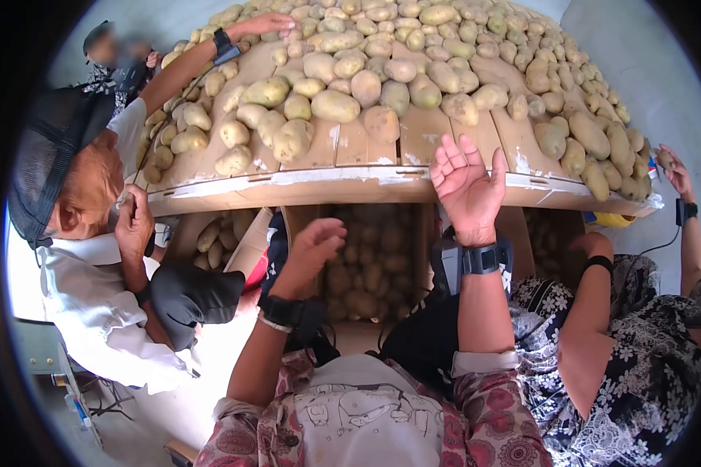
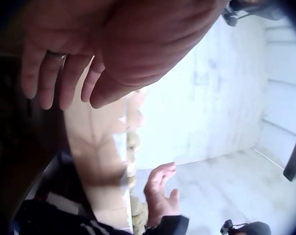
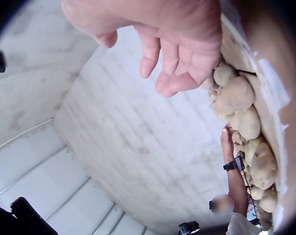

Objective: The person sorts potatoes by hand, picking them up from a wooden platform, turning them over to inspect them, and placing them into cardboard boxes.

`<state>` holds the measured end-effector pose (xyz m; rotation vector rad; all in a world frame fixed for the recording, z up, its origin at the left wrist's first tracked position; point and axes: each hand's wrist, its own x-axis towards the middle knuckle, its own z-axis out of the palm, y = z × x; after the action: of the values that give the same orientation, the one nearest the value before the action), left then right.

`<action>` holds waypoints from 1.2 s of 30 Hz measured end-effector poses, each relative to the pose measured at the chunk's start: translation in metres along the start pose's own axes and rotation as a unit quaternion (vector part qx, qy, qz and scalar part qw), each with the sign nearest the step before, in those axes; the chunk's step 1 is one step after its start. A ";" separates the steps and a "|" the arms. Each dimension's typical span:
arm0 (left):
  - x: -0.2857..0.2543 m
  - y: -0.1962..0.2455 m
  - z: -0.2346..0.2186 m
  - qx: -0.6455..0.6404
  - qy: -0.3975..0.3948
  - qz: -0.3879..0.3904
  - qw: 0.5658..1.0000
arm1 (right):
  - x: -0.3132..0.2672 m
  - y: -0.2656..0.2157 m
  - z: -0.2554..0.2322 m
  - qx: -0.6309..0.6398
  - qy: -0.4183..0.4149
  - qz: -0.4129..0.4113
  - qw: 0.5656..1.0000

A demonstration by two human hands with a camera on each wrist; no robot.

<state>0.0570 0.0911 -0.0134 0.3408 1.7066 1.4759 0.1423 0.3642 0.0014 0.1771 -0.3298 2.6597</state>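
In the head view my left hand [image 1: 314, 257] is raised in front of the table's edge, fingers loosely bent, with nothing in it; the left wrist view shows the same hand [image 2: 123, 54] with a ring on one finger. My right hand [image 1: 469, 187] is palm up at the edge of the cardboard-covered table [image 1: 288, 187], its fingers spread and bare. Potatoes [image 1: 336, 106] lie piled on the table beyond both hands. In the right wrist view the hand [image 3: 172, 49] hangs relaxed near some potatoes [image 3: 234, 95].
Below the table edge stand boxes of potatoes [image 1: 358, 303]. A person in a cap [image 1: 62, 156] at the left reaches an arm over the pile. Another person in a flowered top [image 1: 639, 335] sits close at the right, and a raised hand [image 1: 678, 173] holds a potato there.
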 end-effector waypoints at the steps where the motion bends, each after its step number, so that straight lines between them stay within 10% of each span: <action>1: 0.000 0.009 -0.008 0.019 0.037 0.074 0.996 | 0.000 0.001 0.001 -0.003 0.006 -0.001 1.000; 3: 0.005 0.016 -0.023 0.059 0.100 0.244 0.963 | 0.000 0.005 0.003 0.002 -0.006 0.001 1.000; 6: -0.001 0.047 -0.028 0.233 0.195 0.218 0.927 | 0.002 0.011 0.009 -0.064 0.049 0.003 0.997; 8: 0.004 0.062 -0.029 0.575 0.292 0.314 0.697 | 0.006 0.017 0.008 -0.176 0.110 0.012 0.978; 11: 0.014 0.061 -0.034 0.596 0.214 0.174 0.754 | 0.017 0.030 0.015 -0.304 0.162 0.007 0.939; 15: 0.017 0.068 -0.024 0.645 0.213 0.107 0.726 | 0.049 0.039 -0.011 -0.535 0.100 -0.071 0.836; 17: 0.020 0.064 -0.022 0.664 0.217 0.112 0.706 | 0.062 0.047 -0.007 -0.768 0.080 -0.188 0.607; 21: 0.030 0.033 -0.024 0.697 0.278 0.187 0.634 | 0.078 0.063 0.014 -0.859 0.091 -0.149 0.481; 26: 0.036 0.024 -0.029 0.709 0.277 0.174 0.625 | 0.096 0.068 0.031 -0.884 0.117 -0.012 0.452; 29: 0.034 0.024 -0.034 0.721 0.260 0.149 0.625 | 0.097 0.062 0.034 -0.883 0.118 0.000 0.454; 31: 0.032 0.030 -0.030 0.717 0.252 0.151 0.632 | 0.079 0.050 0.046 -0.622 0.091 0.070 0.775; 32: 0.027 0.038 -0.028 0.685 0.240 0.145 0.673 | 0.066 0.048 0.050 -0.485 0.092 0.089 0.865; 33: 0.023 0.045 -0.028 0.653 0.226 0.139 0.710 | 0.055 0.049 0.053 -0.325 0.053 0.102 0.939; 36: 0.015 0.049 -0.035 0.576 0.224 0.192 0.762 | 0.020 0.053 0.076 -0.139 0.088 0.144 0.976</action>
<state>0.0067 0.0907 0.0241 1.0945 2.9513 0.5339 0.1057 0.3069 0.0680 -0.2093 -0.7082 2.8444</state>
